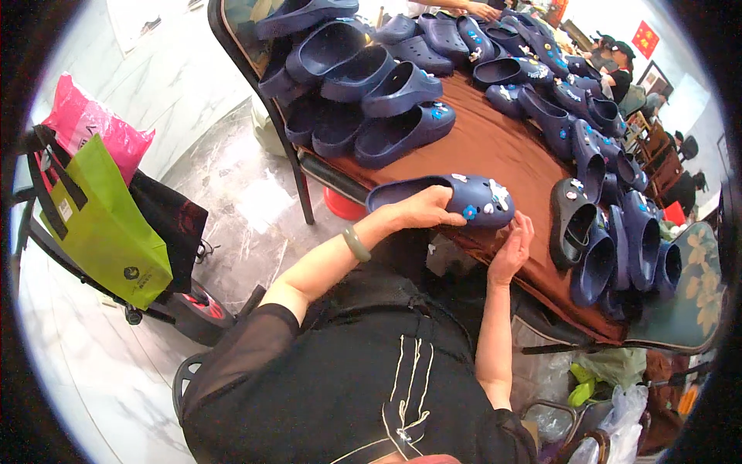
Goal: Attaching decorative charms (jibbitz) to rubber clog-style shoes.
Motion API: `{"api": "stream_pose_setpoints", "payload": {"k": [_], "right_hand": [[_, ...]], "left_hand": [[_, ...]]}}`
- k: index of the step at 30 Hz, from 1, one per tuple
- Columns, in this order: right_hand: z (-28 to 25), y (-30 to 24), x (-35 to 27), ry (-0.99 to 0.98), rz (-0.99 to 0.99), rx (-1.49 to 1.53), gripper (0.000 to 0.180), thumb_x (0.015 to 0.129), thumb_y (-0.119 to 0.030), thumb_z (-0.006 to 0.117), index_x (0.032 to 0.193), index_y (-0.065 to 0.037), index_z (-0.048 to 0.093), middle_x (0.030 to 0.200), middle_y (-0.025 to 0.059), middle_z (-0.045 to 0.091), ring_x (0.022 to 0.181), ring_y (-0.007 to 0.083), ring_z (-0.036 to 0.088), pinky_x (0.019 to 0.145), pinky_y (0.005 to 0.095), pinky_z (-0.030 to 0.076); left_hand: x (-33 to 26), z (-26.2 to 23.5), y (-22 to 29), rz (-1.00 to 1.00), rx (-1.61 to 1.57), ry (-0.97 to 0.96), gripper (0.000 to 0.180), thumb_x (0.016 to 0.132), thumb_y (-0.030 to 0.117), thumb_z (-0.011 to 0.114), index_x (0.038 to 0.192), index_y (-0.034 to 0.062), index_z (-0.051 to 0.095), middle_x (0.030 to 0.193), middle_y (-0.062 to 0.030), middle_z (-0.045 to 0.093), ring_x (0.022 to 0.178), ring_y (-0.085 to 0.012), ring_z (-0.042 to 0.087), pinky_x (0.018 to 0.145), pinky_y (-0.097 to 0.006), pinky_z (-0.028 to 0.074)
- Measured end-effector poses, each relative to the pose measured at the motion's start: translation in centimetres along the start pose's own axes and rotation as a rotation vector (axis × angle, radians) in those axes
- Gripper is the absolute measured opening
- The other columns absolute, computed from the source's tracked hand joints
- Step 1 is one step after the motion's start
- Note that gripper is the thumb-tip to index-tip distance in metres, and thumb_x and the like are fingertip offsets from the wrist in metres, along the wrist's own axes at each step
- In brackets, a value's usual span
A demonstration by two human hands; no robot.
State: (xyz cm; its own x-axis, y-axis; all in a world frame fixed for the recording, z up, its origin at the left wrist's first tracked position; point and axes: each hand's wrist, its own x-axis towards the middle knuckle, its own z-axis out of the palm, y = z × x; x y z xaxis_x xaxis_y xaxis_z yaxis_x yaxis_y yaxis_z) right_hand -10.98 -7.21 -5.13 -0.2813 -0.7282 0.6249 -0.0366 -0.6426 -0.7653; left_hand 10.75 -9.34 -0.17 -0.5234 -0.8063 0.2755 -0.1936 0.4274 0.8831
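A navy clog (457, 190) with holes and small charms on its upper is held over the table's near edge, its toe to the right. My left hand (421, 209) grips its side, the thumb lying on the upper beside a blue flower charm (470, 212). A white charm (498, 192) sits nearer the toe. Just below the toe, my right hand (512, 251) has its fingers stretched upward; whether they touch the clog I cannot tell. A dark clog (572, 224) with a strap lies on the table to the right of that hand.
Stacked navy clogs (402, 135) fill the table's left end; many decorated ones (545, 116) line its far and right sides. A brown cloth (464, 151) covers the table. Another person's hand (483, 10) reaches in at the far side. A green bag (112, 224) hangs at left.
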Motion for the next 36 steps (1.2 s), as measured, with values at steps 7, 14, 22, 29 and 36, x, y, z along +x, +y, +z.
{"api": "stream_pose_setpoints", "payload": {"k": [7, 14, 22, 29, 36], "right_hand": [[-0.8, 0.7, 0.0, 0.021, 0.08, -0.082, 0.018, 0.093, -0.009, 0.05, 0.105, 0.001, 0.059, 0.114, 0.0049, 0.052, 0.104, 0.0136, 0.049, 0.092, 0.0275, 0.037], [-0.7, 0.6, 0.2, -0.002, 0.029, -0.097, 0.011, 0.088, -0.002, 0.056, 0.098, 0.0, 0.06, 0.105, 0.0038, 0.049, 0.093, 0.0115, 0.05, 0.086, 0.0236, 0.04], [-1.0, 1.2, -0.1, 0.012, 0.006, -0.197, 0.007, 0.083, -0.003, 0.061, 0.09, -0.001, 0.062, 0.096, 0.0051, 0.054, 0.084, 0.0131, 0.054, 0.075, 0.0235, 0.044], [-3.6, -0.8, 3.2, -0.022, -0.374, -0.814, 0.019, 0.076, -0.011, 0.066, 0.094, -0.007, 0.06, 0.096, 0.0099, 0.057, 0.096, 0.0275, 0.053, 0.086, 0.0384, 0.041], [-12.9, 0.2, 9.7, -0.149, -0.095, -1.798, 0.058, 0.071, -0.045, 0.069, 0.11, -0.004, 0.055, 0.111, 0.0119, 0.054, 0.118, 0.0272, 0.04, 0.098, 0.0577, 0.026]], "left_hand": [[4.3, -8.1, 10.5, 0.073, 0.025, 0.323, 0.027, 0.077, 0.019, 0.068, 0.098, 0.0026, 0.063, 0.088, 0.0008, 0.063, 0.079, -0.0088, 0.057, 0.074, -0.027, 0.047], [10.7, -18.3, 5.0, 0.078, 0.462, 0.577, 0.029, 0.069, 0.008, 0.064, 0.096, -0.004, 0.059, 0.084, -0.0079, 0.062, 0.076, -0.0159, 0.059, 0.069, -0.03, 0.048], [13.5, -21.9, 0.7, -0.043, 0.968, 0.706, 0.033, 0.07, 0.023, 0.069, 0.088, -0.0032, 0.061, 0.088, -0.0236, 0.064, 0.088, -0.0336, 0.063, 0.077, -0.041, 0.047], [11.1, -21.2, 3.0, -0.249, 0.971, 0.591, 0.046, 0.069, 0.028, 0.071, 0.097, -0.0049, 0.054, 0.105, -0.028, 0.059, 0.105, -0.0397, 0.055, 0.089, -0.043, 0.043], [8.6, -19.0, 5.0, -0.285, 1.028, 0.505, 0.044, 0.071, 0.029, 0.072, 0.089, -0.0039, 0.049, 0.096, -0.0275, 0.059, 0.098, -0.0407, 0.056, 0.083, -0.045, 0.044]]}}
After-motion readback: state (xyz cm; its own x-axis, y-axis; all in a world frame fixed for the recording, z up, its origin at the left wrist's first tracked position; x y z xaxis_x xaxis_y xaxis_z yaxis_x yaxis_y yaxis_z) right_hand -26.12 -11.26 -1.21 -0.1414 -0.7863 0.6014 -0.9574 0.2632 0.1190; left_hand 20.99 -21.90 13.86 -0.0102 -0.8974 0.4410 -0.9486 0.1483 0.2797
